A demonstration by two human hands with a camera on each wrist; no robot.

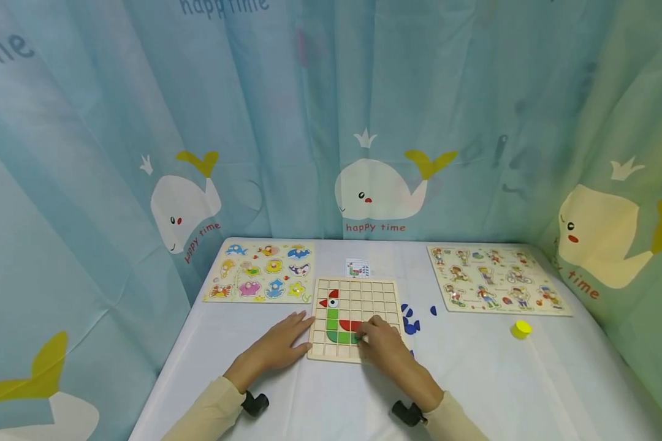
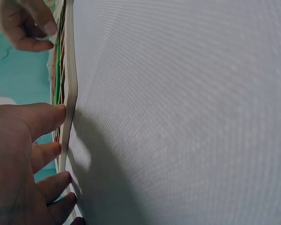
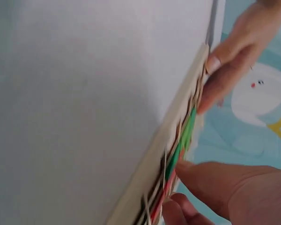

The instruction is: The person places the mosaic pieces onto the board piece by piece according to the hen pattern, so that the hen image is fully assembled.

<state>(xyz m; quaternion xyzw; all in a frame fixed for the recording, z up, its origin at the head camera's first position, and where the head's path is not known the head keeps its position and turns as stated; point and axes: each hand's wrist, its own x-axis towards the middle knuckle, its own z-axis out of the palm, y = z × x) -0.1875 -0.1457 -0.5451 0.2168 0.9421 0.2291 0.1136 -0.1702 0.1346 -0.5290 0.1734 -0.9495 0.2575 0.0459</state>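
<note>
Hanging beyond the grid board (image 1: 375, 294), a blue whale-print curtain (image 1: 287, 122) backs the white tabletop (image 1: 336, 398) that carries the board. A puzzle of human figures (image 1: 502, 270) lies well to the grid board's right; a sea-animal puzzle (image 1: 262, 277) sits just beside its far left corner. At the board's left edge, the left hand (image 1: 281, 343) rests with fingers extended, its grip relaxed and holding nothing. Over the board's near right part, the right hand (image 1: 383, 346) bends, thumb and fingers drawn together; whether that grip pinches a piece, I cannot tell. A small picture card (image 1: 357, 268) lies just past the board's far edge, a yellow cylinder (image 1: 521, 329) well to its right. On the board, green pieces (image 1: 331, 323) run below an eye tile (image 1: 333, 302), with red pieces (image 1: 349, 325) toward the right hand. Loose blue pieces (image 1: 410, 326) lie beside its right edge. The step in hand looks like fitting the figure's body; the next move probably calls for seating a piece squarely in its cell while the board is steadied.
</note>
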